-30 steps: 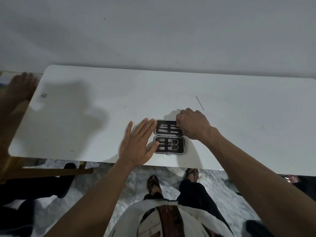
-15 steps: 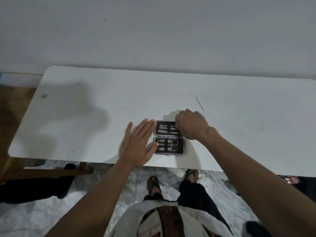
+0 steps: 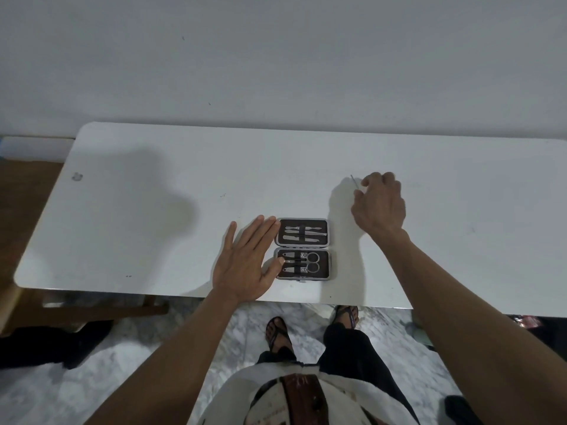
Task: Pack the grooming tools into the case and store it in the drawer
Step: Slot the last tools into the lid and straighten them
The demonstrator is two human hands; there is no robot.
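A small open grooming case (image 3: 303, 250) lies near the front edge of the white table (image 3: 153, 210), with several metal tools strapped into both dark-lined halves. My left hand (image 3: 248, 262) rests flat beside the case's left edge, fingers spread, thumb on the near half. A thin metal tool (image 3: 354, 181) lies loose on the table, behind and to the right of the case. My right hand (image 3: 380, 204) is over its near end, thumb and forefinger curled at it. The fingers hide whether they have hold of it.
The table stands against a plain white wall (image 3: 276, 56). A wooden piece of furniture (image 3: 27, 191) stands at the left. Under the front edge I see marble floor (image 3: 107, 372) and my sandalled feet (image 3: 277, 332).
My right hand has left the case's far half and moved back and to the right, to the thin loose tool. My left hand and the case have stayed put.
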